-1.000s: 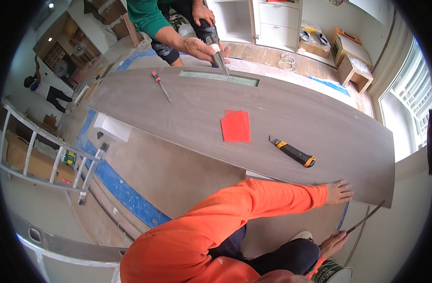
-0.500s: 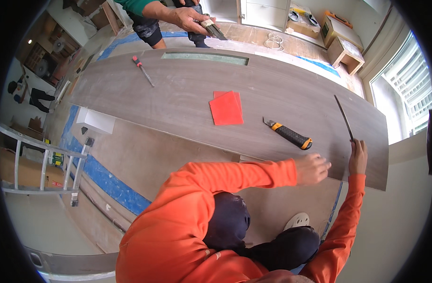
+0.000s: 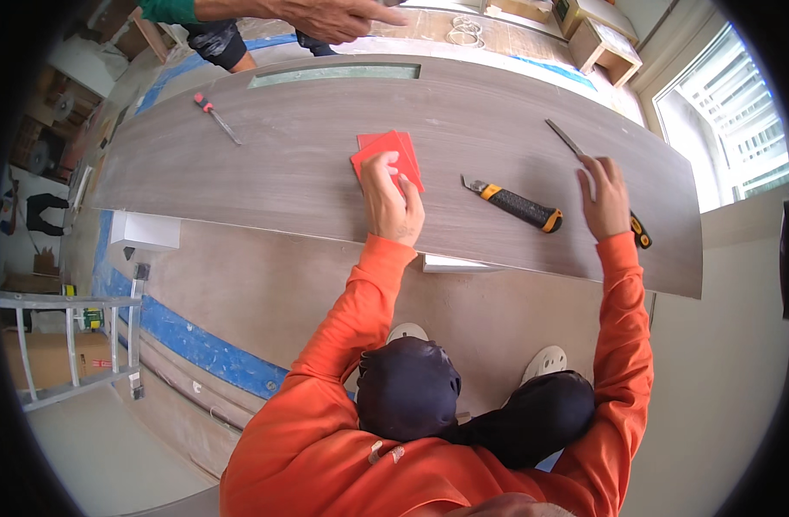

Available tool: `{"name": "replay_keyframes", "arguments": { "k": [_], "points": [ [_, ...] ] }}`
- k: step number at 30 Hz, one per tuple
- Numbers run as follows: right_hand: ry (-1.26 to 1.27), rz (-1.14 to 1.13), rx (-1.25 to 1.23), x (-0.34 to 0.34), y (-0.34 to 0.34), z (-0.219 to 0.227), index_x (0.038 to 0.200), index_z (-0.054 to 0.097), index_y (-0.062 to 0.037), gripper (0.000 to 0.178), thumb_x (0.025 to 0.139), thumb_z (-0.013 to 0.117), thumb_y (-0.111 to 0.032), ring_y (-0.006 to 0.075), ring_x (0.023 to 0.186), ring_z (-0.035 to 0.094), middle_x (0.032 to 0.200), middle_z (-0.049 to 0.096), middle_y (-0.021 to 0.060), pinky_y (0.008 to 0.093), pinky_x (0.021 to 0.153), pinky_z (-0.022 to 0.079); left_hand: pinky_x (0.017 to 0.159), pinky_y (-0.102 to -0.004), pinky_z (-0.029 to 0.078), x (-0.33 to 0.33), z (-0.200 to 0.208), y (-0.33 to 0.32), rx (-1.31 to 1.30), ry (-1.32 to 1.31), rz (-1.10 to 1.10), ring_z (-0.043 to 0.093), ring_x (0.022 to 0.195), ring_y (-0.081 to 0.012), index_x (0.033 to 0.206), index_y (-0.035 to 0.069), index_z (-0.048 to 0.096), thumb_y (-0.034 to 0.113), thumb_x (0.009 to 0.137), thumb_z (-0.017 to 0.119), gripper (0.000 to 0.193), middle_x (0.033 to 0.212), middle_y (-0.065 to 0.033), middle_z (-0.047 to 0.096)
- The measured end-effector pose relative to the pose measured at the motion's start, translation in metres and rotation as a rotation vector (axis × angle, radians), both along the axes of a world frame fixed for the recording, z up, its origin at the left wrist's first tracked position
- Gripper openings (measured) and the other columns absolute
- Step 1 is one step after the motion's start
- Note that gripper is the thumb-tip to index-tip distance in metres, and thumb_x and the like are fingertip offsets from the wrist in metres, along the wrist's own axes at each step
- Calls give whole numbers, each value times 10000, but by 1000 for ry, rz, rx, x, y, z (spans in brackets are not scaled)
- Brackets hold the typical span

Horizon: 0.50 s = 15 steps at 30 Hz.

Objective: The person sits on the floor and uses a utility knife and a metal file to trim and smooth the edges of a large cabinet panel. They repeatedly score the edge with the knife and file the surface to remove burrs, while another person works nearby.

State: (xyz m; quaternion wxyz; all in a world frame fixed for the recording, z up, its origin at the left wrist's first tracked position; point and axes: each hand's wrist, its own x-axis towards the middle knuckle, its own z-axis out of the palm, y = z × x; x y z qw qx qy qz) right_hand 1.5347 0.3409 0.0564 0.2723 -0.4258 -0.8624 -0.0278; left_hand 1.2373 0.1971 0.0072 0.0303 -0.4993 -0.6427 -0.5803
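The orange-sleeved left arm (image 3: 347, 306) is reaching forward, slanting inward; its left hand (image 3: 394, 200) is curving its fingers loosely, thumb standing apart. The right arm (image 3: 623, 336) is stretching forward too, the right hand (image 3: 605, 198) turning its back upward, fingers bending inward.

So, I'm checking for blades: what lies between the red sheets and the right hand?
The head view shows a utility knife between the red sheets and the right hand.
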Motion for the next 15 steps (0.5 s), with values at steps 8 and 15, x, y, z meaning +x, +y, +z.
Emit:
{"name": "replay_keyframes", "arguments": {
  "k": [8, 15],
  "points": [
    [-159, 188, -316, -103, -49, -1, 1085, 687, -53, 295, 935, 646, -303, 331, 1034, 619, 1050, 644, 134, 435, 880, 511, 780, -319, 455, -7, -12, -2, -113, -306, -81, 534, 874, -156, 1258, 35, 439, -40, 889, 535, 389, 1176, -103, 506],
    [-140, 191, -439, -109, -49, -6, 1052, 668, -65, 245, 900, 694, -256, 346, 910, 631, 1021, 620, 128, 437, 808, 522, 705, -278, 443, -7, -10, -1, -121, -285, -134, 522, 844, -124, 1211, 38, 490, 2, 926, 546, 293, 1145, -69, 519]
  ]
}}
